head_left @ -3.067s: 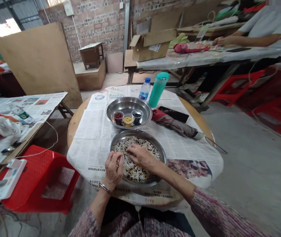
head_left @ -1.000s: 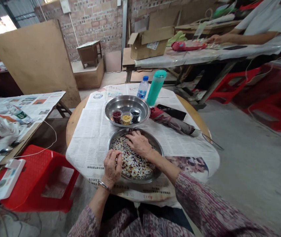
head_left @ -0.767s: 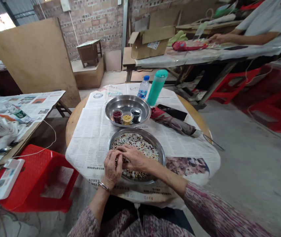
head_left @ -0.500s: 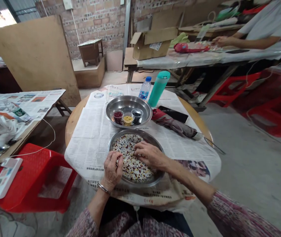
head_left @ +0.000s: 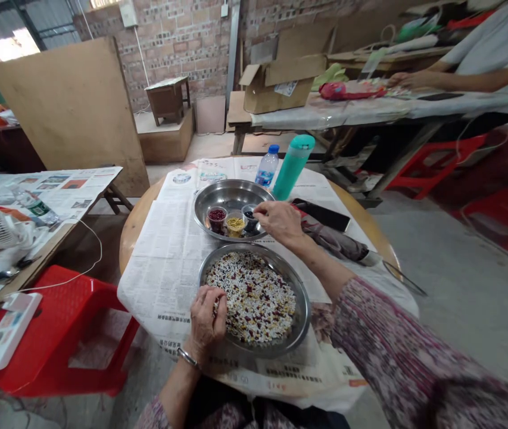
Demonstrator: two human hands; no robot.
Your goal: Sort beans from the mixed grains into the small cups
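Observation:
A steel basin (head_left: 306, 316) of mixed white grains and red, yellow and black beans (head_left: 254, 298) lies in front of me. My left hand (head_left: 208, 317) rests at its left rim, fingers curled in; what they hold, if anything, is hidden. Beyond it stands a second steel basin (head_left: 229, 193) with three clear cups: red beans (head_left: 217, 218), yellow beans (head_left: 235, 224) and black beans (head_left: 249, 215). Over the black-bean cup, at the right rim, is my right hand (head_left: 280, 220), thumb and fingers pinched together. Anything between those fingertips is too small to make out.
A water bottle (head_left: 267, 167), a teal flask (head_left: 295, 165), a phone (head_left: 323, 214) and a folded umbrella (head_left: 336, 238) sit on the newspaper-covered round table (head_left: 150, 250). A red stool (head_left: 66, 333) bears a power strip (head_left: 8, 333). Another person's hands (head_left: 408, 80) work at the back table.
My right hand has left the grains in the near basin and moved forward to the black-bean cup. My left hand stays at the near basin's left rim. The view has shifted slightly.

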